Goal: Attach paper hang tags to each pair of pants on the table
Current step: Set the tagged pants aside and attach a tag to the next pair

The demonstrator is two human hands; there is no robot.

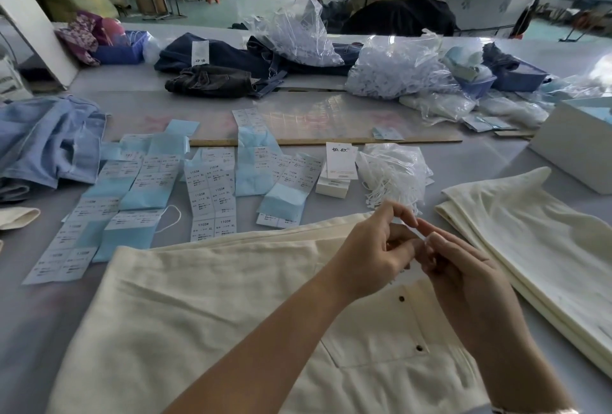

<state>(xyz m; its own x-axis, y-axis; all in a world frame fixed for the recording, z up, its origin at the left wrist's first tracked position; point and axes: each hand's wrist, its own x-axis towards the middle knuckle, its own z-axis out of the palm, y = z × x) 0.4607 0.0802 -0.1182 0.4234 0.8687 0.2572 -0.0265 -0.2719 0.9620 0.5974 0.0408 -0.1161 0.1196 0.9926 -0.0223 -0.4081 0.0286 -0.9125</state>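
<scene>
A cream pair of pants [198,307] lies flat in front of me, its pocket with two dark rivets under my forearms. Above it my left hand [374,258] and my right hand [463,278] meet fingertip to fingertip, pinching a thin white tag string [418,235] between them. A second folded cream pair [536,248] lies to the right. A small stack of white hang tags [341,165] stands beyond my hands, beside a loose bundle of white strings [394,175].
Strips of blue and white size labels [212,188] cover the table to the left and centre. Light blue denim [46,145] sits far left, dark jeans [215,79] and plastic bags of strings [397,69] at the back, a white box [576,148] at right.
</scene>
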